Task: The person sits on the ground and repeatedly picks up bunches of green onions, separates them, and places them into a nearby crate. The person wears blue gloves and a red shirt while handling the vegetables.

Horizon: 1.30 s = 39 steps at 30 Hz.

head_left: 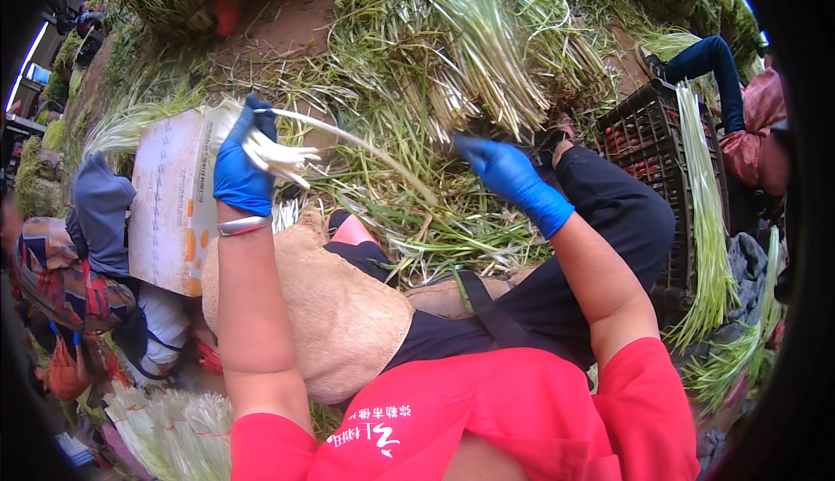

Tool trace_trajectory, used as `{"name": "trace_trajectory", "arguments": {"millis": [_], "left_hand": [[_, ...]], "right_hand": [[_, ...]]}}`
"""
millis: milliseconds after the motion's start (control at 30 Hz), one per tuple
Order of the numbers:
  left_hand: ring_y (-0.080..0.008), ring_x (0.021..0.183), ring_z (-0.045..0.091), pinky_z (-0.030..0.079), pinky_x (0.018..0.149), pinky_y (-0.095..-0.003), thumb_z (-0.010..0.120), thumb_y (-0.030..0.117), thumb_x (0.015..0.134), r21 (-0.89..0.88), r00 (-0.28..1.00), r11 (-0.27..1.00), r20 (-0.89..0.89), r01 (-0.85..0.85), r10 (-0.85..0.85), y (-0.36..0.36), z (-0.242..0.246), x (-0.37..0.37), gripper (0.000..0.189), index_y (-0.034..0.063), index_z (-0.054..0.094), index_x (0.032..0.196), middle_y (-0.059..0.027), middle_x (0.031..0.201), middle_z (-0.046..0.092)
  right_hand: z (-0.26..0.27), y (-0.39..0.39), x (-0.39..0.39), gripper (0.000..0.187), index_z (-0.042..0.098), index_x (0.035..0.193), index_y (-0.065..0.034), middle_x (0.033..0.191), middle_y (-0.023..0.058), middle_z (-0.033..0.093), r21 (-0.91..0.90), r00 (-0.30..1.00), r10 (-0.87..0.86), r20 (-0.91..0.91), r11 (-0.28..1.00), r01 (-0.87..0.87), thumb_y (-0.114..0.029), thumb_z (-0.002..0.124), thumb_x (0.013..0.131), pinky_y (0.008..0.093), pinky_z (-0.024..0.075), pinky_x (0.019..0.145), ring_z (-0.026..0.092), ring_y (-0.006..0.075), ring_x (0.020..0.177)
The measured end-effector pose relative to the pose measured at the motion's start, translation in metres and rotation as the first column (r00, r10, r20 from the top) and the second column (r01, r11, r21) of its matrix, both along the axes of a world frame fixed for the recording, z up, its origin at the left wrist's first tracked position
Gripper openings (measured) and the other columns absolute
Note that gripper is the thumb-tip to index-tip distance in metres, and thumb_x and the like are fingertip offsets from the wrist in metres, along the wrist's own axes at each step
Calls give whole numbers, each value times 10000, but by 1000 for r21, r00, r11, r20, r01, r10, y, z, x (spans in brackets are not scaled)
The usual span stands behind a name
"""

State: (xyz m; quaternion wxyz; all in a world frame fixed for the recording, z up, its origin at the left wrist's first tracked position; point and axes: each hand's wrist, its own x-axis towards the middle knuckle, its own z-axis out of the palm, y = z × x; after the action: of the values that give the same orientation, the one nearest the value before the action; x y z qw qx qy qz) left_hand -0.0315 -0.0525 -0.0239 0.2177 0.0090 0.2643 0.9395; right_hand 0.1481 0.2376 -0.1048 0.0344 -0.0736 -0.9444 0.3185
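Note:
My left hand [242,161], in a blue glove, grips a bundle of pale white stalks [277,156], seemingly leeks or green garlic. Their cut-looking ends point right, and the leafy ends trail left behind a cardboard box. One longer stalk [359,142] arcs out from that hand to the right, blurred at its far end. My right hand [505,171], also blue-gloved and blurred by motion, is apart from the bundle with nothing visible in it. Just beyond it lies a large heap of long green stalks [483,57], their pale ends toward me.
Loose leaves [450,233] litter the ground between my legs. The upright cardboard box [166,200] stands at left, beside a seated person [78,272]. On the right a black plastic crate [646,129] carries stalks [701,220]; another person [750,102] sits beyond. Bundled stalks [173,429] lie lower left.

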Motion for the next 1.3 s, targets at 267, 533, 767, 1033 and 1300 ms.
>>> {"name": "trace_trajectory", "arguments": {"millis": [267, 533, 767, 1033, 1300], "left_hand": [[-165, 857, 552, 470, 769, -233, 432, 4, 817, -203, 971, 955, -52, 218, -233, 32, -1, 27, 326, -46, 393, 1137, -132, 1000, 530], [-166, 964, 516, 427, 843, -250, 428, 34, 831, -289, 993, 957, -103, 30, -63, -27, -6, -34, 321, -73, 397, 1132, -161, 1106, 485], [-189, 909, 543, 460, 814, -271, 410, 22, 836, -65, 987, 991, -105, 113, -120, -32, -12, -33, 291, -41, 412, 1121, -154, 1036, 521], [-190, 856, 549, 476, 780, -250, 438, -12, 811, -202, 996, 976, -23, 78, -84, 24, -23, -7, 295, -42, 421, 1104, -141, 1005, 523], [-162, 860, 548, 461, 790, -247, 471, 31, 812, -351, 990, 932, -131, -96, 53, 44, -15, 1, 292, -5, 438, 1100, -101, 985, 548]], "right_hand": [[70, -81, -65, 425, 384, 1204, -27, 1073, 63, 506, -859, 891, 332, -310, 304, -412, -216, 491, 839, 249, 374, 856, 475, 124, 953], [-53, -35, 33, 285, 583, 882, -49, 847, 167, 575, -314, 931, 204, 304, 944, -105, -278, 431, 809, 372, 423, 682, 557, 294, 753], [-49, 6, 46, 332, 537, 1016, -70, 1003, 143, 552, -37, 909, -15, 417, 999, 34, -295, 378, 829, 373, 423, 758, 525, 318, 899], [56, -62, 8, 508, 318, 1258, -116, 1085, 78, 505, -980, 965, 261, 4, 193, -48, -403, 404, 848, 268, 433, 719, 528, 124, 821], [80, -65, 44, 259, 530, 1068, -103, 655, -28, 545, -986, 973, 207, 99, 151, 69, -218, 476, 842, 163, 339, 455, 450, 18, 522]]}}
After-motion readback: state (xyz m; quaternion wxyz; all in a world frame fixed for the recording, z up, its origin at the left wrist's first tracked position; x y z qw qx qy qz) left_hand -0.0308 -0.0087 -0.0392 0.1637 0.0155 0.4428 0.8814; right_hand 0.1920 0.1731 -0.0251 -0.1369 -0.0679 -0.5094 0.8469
